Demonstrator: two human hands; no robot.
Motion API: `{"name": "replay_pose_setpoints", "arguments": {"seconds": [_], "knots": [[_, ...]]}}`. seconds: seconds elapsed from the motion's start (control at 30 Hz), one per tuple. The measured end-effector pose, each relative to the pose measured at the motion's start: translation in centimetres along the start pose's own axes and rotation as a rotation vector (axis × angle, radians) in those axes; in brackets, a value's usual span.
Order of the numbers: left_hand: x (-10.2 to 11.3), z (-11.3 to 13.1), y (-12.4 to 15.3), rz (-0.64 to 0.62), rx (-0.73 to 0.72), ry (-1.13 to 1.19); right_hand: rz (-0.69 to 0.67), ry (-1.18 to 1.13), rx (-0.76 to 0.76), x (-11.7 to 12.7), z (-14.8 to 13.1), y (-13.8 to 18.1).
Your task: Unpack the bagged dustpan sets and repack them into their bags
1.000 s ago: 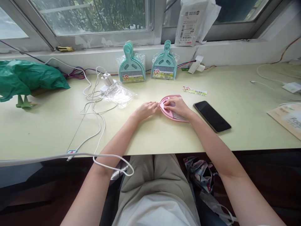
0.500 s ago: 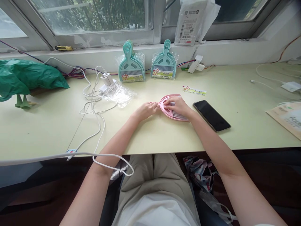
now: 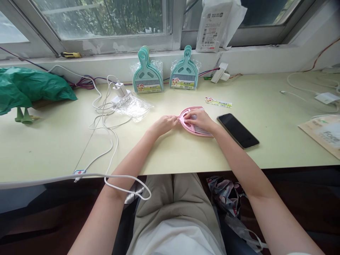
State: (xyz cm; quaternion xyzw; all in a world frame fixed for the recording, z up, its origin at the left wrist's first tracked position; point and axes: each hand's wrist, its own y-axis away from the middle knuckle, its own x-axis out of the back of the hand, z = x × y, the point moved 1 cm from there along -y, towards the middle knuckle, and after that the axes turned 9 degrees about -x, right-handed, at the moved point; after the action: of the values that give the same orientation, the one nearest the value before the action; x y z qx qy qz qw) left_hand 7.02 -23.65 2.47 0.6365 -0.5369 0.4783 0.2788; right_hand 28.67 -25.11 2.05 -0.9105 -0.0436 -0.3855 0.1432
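A small pink dustpan with a brush (image 3: pixel 195 128) lies flat on the pale yellow table (image 3: pixel 172 152), its handle pointing left. My left hand (image 3: pixel 165 124) pinches the end of the handle with closed fingers. My right hand (image 3: pixel 200 119) rests on top of the pan, its fingers curled over the brush near the handle's base. Most of the pan's middle is hidden under my right hand.
A black phone (image 3: pixel 237 130) lies just right of the pan, a paper label strip (image 3: pixel 218 103) behind it. Two packs of teal dustpans (image 3: pixel 147 76) (image 3: pixel 184 75) lean on the sill. An empty clear bag (image 3: pixel 133 106), white cables (image 3: pixel 106 117) and a green bag (image 3: pixel 29 88) lie left.
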Motion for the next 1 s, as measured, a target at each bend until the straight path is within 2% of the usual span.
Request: {"name": "replay_pose_setpoints", "arguments": {"seconds": [0.3, 0.7, 1.0], "knots": [[-0.2, 0.1, -0.2, -0.014, 0.021, 0.031, -0.008, 0.003, -0.001, 0.2, 0.0, 0.0], [0.2, 0.2, -0.3, -0.027, 0.027, 0.054, 0.001, 0.124, -0.001, 0.3, -0.4, 0.0], [-1.2, -0.5, 0.3, 0.127, 0.029, 0.056, 0.042, 0.233, 0.049, -0.2, -0.7, 0.2]]}}
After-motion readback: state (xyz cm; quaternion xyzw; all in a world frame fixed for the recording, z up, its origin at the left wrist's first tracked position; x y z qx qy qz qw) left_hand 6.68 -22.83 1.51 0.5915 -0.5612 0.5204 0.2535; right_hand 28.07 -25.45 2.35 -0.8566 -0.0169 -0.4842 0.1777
